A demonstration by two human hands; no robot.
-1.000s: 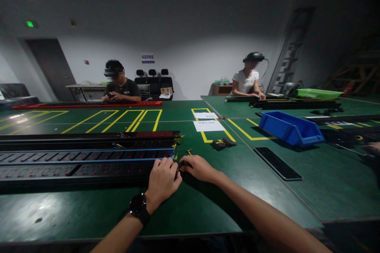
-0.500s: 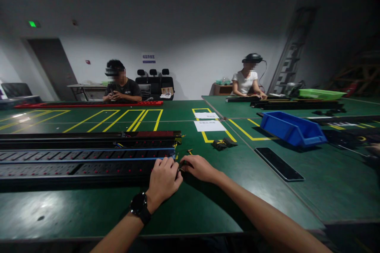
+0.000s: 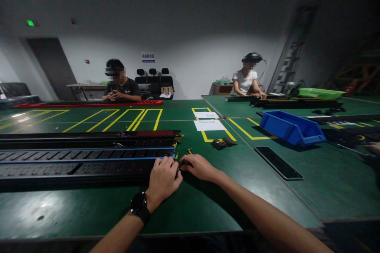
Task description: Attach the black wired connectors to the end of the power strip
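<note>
Several long power strips lie side by side on the green table, running off to the left. My left hand (image 3: 165, 176), with a black watch on its wrist, has its fingers curled over the right end of the nearest black power strip (image 3: 113, 169). Just right of that end, my right hand (image 3: 199, 167) pinches a small dark part whose kind I cannot make out. The fingertips of both hands nearly meet there. Behind the near strip lies a strip with blue edges (image 3: 89, 154). Short yellow-green wires (image 3: 189, 151) show beyond my fingers.
Past my right hand lie small black pieces (image 3: 224, 142) and white paper sheets (image 3: 209, 125). A blue bin (image 3: 292, 128) and a dark phone (image 3: 278, 163) are on the right. Two people (image 3: 121, 87) work across the table (image 3: 97, 213); another hand (image 3: 372, 147) shows at the right edge.
Both hands stay at the strip's end, with hardly any visible movement. The view has shifted very slightly.
</note>
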